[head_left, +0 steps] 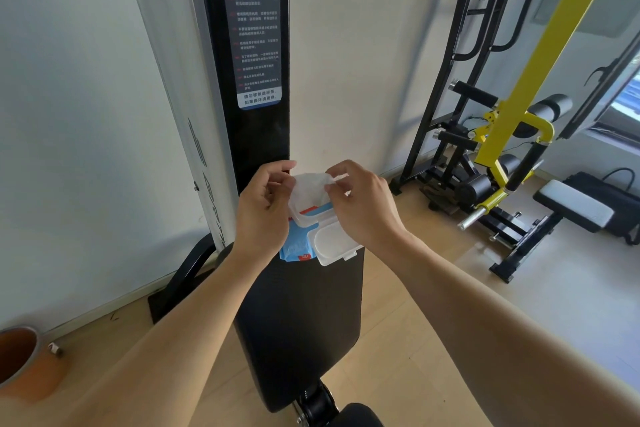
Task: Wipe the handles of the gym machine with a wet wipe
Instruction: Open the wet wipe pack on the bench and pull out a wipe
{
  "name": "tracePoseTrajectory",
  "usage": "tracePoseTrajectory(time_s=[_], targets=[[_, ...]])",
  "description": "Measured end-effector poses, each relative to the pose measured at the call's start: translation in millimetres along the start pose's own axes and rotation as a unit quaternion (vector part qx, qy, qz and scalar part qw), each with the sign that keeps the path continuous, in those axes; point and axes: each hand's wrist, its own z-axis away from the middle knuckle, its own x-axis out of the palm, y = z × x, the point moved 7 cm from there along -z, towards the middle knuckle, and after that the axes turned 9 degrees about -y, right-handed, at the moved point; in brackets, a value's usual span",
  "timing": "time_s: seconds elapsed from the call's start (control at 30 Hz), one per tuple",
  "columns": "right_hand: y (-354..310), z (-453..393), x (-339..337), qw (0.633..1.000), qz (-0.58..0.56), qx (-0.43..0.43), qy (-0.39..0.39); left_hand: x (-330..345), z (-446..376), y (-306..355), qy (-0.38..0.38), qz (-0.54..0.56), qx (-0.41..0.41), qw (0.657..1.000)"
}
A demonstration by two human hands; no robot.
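Observation:
A blue pack of wet wipes [294, 250] with its white plastic lid [334, 243] flipped open is held up over the black padded seat [298, 322] of the gym machine. My left hand [263, 211] grips the pack from the left side. My right hand [363, 204] pinches a white wet wipe [310, 189] that sticks up out of the pack's opening. The black upright column [249, 45] of the machine with a red warning label stands right behind. No machine handle shows clearly in this view.
Another black and yellow gym machine [502, 135] with a padded bench [575, 204] stands at the right on the wooden floor. An orange bucket [20, 360] sits at the lower left by the white wall. A black bag [609, 194] lies at the far right.

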Motion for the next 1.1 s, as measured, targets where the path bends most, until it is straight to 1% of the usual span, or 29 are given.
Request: tracePoseTrajectory(time_s=[0.1, 0.2, 0.4, 0.5, 0.6, 0.77, 0.9, 1.0, 1.1], targets=[[0.0, -1.0, -3.1, 1.000, -0.021, 0.003, 0.001, 7.0, -1.9, 0.5, -0.029, 0.002, -0.017, 0.999], [-2.1, -2.7, -5.3, 0.999, -0.032, 0.010, 0.007, 15.2, -1.4, 0.0, -0.052, -0.074, -0.011, 0.996], [-1.9, -6.4, -5.9, 0.999, -0.025, 0.027, -0.005, 14.1, 2.0, 1.0, -0.033, -0.107, 0.022, 0.993], [-3.9, -7.5, -4.5, 0.999, 0.019, 0.020, -0.024, 13.0, 1.5, -0.1, -0.033, -0.098, 0.000, 0.995], [-7.1, -8.1, -5.8, 0.998, 0.057, -0.001, -0.020, 11.9, 0.6, -0.7, -0.030, -0.095, -0.014, 0.995], [-1.2, -9.0, -8.3, 1.000, 0.023, 0.018, -0.012, 8.7, 0.9, 2.7, -0.020, -0.087, -0.009, 0.996], [0.1, -9.8, -9.3, 0.999, 0.036, 0.017, -0.024, 8.3, 1.6, 4.6, -0.015, -0.071, 0.000, 0.997], [-4.4, -8.6, -9.1, 0.999, 0.038, 0.004, -0.025, 8.1, 3.1, 6.5, -0.009, -0.086, 0.018, 0.996], [-6.0, -9.1, -6.2, 0.999, 0.027, -0.001, -0.047, 6.3, 3.4, 2.3, 0.002, -0.106, 0.014, 0.994]])
